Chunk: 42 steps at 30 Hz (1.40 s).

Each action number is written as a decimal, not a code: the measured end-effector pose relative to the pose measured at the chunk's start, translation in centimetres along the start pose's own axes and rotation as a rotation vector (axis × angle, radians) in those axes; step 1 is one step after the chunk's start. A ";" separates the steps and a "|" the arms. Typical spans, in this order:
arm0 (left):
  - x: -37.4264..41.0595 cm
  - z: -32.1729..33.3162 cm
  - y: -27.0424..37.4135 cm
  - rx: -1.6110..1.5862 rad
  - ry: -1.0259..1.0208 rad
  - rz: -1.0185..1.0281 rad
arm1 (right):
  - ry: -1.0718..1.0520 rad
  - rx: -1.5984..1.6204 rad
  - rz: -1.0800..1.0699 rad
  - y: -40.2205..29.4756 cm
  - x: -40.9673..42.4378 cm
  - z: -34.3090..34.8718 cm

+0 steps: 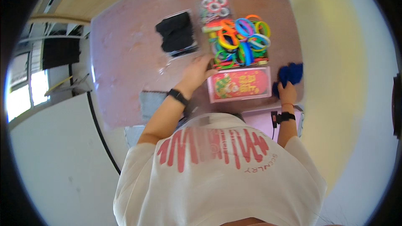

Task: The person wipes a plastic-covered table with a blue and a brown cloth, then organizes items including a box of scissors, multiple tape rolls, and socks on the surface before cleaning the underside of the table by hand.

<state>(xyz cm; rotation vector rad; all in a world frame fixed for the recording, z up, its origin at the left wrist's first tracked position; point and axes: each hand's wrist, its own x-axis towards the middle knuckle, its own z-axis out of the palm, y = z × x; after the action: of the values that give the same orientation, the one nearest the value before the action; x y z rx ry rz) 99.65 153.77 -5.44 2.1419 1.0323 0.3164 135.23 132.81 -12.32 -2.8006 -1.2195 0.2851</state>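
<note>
My left hand (198,70) is at the near left corner of a box of colourful silicone wristbands (241,45), its thumb and fingers spread around that corner. Blur hides whether it grips the box. Just below lies a pink-rimmed box (211,95) with a red printed panel bearing writing, close to the thumb. On the right side of the table, my right hand (287,92) holds a dark blue cloth item (290,72), bunched up beside the pink-rimmed box. Both of my wrists wear black straps.
A black folded fabric item (177,33) in clear packaging lies left of the wristbands. Behind them sits a clear pack of red and white rings (215,6). A grey cloth (152,103) rests near the left front of the brownish table (125,53). A yellowish wall (326,69) borders the right side.
</note>
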 end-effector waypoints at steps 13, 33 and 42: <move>-11.0 -7.6 -12.7 -0.098 0.212 -0.039 | -0.826 0.083 -0.513 -16.3 -16.7 2.7; -25.2 -19.2 -30.6 0.322 0.122 -0.272 | -0.551 0.722 -0.723 -49.8 -19.9 7.1; -27.2 -19.4 -29.3 0.099 0.166 -0.356 | -0.472 0.365 -0.811 -55.5 -20.8 9.2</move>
<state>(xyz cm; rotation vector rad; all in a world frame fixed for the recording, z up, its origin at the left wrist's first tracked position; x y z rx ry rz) 55.44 155.13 -9.93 1.9926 1.5258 0.2782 79.63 155.34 -10.59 -1.7847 -2.0091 0.9909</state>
